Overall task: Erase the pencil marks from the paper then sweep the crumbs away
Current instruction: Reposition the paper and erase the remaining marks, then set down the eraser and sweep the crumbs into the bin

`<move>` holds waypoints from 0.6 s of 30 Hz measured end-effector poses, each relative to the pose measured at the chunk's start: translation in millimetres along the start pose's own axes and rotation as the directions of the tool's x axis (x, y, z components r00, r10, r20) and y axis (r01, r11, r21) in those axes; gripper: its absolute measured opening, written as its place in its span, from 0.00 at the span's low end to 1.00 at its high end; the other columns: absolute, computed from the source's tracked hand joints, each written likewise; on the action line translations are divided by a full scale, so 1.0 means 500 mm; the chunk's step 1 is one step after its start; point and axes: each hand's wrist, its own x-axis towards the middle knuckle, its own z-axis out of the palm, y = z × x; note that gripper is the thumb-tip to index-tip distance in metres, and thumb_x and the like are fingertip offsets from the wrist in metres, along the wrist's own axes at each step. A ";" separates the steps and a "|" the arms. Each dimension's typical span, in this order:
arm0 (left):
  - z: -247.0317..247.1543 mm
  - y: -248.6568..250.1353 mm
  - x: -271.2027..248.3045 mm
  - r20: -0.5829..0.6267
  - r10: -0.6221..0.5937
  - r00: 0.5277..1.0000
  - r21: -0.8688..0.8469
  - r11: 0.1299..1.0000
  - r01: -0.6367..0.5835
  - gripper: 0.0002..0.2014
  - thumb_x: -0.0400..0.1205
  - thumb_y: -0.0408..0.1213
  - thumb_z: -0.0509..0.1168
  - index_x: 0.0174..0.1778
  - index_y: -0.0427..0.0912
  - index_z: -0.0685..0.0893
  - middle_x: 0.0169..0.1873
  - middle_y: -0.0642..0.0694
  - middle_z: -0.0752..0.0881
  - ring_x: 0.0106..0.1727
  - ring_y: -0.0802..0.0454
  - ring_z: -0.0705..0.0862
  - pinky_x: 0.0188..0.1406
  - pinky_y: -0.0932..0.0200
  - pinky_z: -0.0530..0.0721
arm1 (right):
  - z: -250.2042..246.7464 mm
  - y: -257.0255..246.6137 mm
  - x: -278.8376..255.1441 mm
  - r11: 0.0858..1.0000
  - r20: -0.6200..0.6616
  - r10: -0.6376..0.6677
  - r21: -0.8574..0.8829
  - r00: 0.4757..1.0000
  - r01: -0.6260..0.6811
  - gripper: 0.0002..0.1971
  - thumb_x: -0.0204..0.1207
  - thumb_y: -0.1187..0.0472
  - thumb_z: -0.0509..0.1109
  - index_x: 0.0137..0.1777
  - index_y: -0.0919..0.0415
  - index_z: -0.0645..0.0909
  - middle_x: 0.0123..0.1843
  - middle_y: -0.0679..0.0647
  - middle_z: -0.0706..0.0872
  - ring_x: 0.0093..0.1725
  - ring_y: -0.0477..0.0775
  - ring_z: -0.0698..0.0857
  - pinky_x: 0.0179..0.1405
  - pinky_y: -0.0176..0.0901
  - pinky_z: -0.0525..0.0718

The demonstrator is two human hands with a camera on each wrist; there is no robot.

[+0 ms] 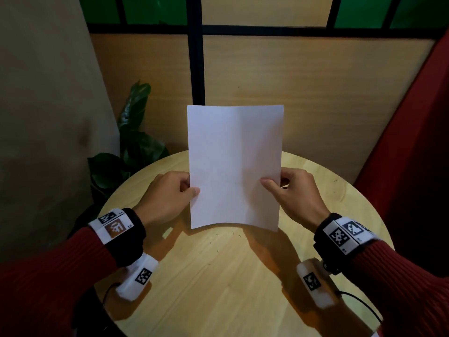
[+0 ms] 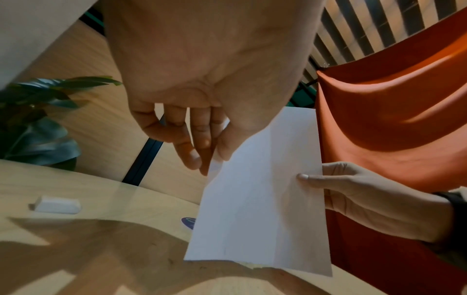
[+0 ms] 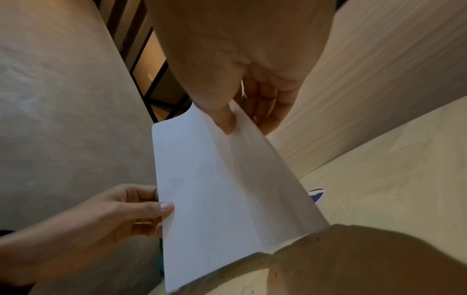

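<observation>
A white sheet of paper (image 1: 234,166) is held up, tilted, above the round wooden table (image 1: 218,276), its lower edge just over the tabletop. My left hand (image 1: 170,193) pinches its left edge, thumb on the front. My right hand (image 1: 296,193) pinches the right edge the same way. The paper (image 2: 262,199) looks blank, with faint vertical creases; the right wrist view shows the same sheet (image 3: 222,189). Small dark crumbs (image 1: 213,246) lie scattered on the table below the sheet. A white eraser (image 2: 58,204) lies on the table to the left, seen only in the left wrist view.
A leafy green plant (image 1: 136,142) stands behind the table's left edge. A wooden panel wall (image 1: 291,93) runs behind the table, and red-orange fabric (image 1: 413,142) hangs at the right. A small blue and white thing (image 2: 188,221) lies partly hidden under the sheet.
</observation>
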 end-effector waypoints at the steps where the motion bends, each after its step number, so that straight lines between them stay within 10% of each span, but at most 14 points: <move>1: -0.001 0.004 -0.001 -0.015 0.009 1.000 -0.009 1.000 -0.009 0.08 0.90 0.45 0.71 0.58 0.47 0.93 0.53 0.58 0.93 0.55 0.55 0.91 0.59 0.51 0.92 | -0.002 -0.001 0.000 1.000 -0.013 -0.003 0.001 1.000 0.003 0.12 0.85 0.55 0.74 0.62 0.60 0.93 0.45 0.35 0.90 0.45 0.37 0.90 0.42 0.29 0.87; 18: -0.027 0.011 0.052 0.076 0.081 0.994 0.063 0.994 -0.086 0.06 0.88 0.44 0.74 0.55 0.48 0.95 0.49 0.52 0.96 0.49 0.50 0.93 0.56 0.45 0.93 | -0.014 0.015 0.033 0.998 0.052 0.054 -0.031 0.997 -0.052 0.12 0.84 0.57 0.76 0.61 0.62 0.92 0.54 0.47 0.94 0.49 0.41 0.92 0.51 0.44 0.93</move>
